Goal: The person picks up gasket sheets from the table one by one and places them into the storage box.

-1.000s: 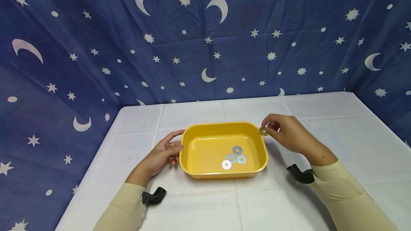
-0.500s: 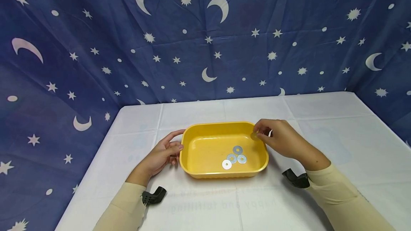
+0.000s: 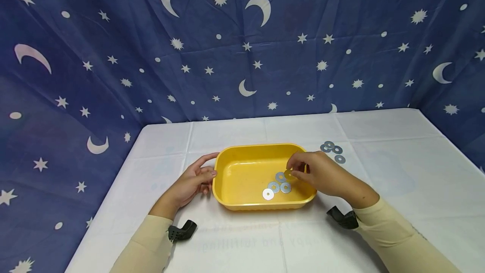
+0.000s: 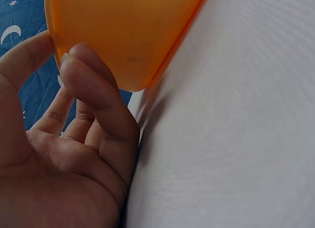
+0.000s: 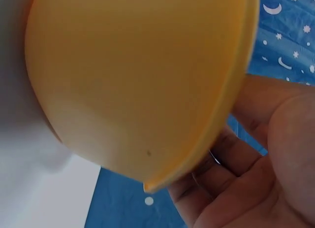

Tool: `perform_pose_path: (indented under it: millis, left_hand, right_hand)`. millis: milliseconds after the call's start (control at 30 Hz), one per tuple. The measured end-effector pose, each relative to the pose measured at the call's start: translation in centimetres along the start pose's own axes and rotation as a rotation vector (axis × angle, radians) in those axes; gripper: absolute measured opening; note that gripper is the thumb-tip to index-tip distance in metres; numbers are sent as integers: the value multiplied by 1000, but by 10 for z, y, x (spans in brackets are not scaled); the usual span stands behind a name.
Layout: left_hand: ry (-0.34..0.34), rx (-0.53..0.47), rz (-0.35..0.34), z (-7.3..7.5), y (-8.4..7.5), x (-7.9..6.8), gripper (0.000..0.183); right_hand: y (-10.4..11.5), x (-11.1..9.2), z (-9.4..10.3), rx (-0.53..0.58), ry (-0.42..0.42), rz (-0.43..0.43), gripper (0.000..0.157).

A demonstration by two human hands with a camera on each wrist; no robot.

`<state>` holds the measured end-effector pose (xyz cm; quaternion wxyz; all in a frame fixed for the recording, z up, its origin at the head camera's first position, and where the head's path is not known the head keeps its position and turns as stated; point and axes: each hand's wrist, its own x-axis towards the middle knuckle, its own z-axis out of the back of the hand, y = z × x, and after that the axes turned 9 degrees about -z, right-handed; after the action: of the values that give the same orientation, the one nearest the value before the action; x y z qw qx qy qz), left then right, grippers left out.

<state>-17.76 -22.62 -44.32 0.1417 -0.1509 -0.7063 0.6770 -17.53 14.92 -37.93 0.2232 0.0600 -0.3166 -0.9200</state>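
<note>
In the head view, the right hand pinches a flat round washer between thumb and fingers, inside the right part of the yellow tray. This washer looks gold-tinted. Several silver washers, one a pale washer, lie on the tray floor just left of it. The left hand touches the tray's left end from outside with thumb and index finger spread, the other fingers loosely bent. In the left wrist view, the left hand's fingertips meet the tray wall. The right wrist view has the wall hiding the right fingertips.
Several grey washers, among them a lone washer, lie on the white tablecloth beyond the right hand. Behind the table hangs a blue curtain with moons and stars. Each wrist carries a black bracket.
The right hand has moved left and toward the person, carrying the washer from the tray's right rim to beside the washers inside. Table washers now show behind it. The left hand has stayed put.
</note>
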Motion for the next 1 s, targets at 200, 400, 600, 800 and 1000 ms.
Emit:
perform_pose_path:
  millis: [200,400,600,800,1000]
  left_hand:
    - [2,5,-6,0,0,0,62]
    - [3,2,-8,0,0,0,61]
    - [1,8,-6,0,0,0,60]
    - [1,13,-8,0,0,0,60]
    - [4,15,-9,1,0,0,61]
  right_hand:
    - [3,1,-9,29,45,11,15]
    - [6,2,-16,37,88,-1,14]
    - [7,2,-20,23,108,16,12]
    - [8,2,-24,-46,123,-9,12]
    - [10,2,-27,-122,124,-26,11]
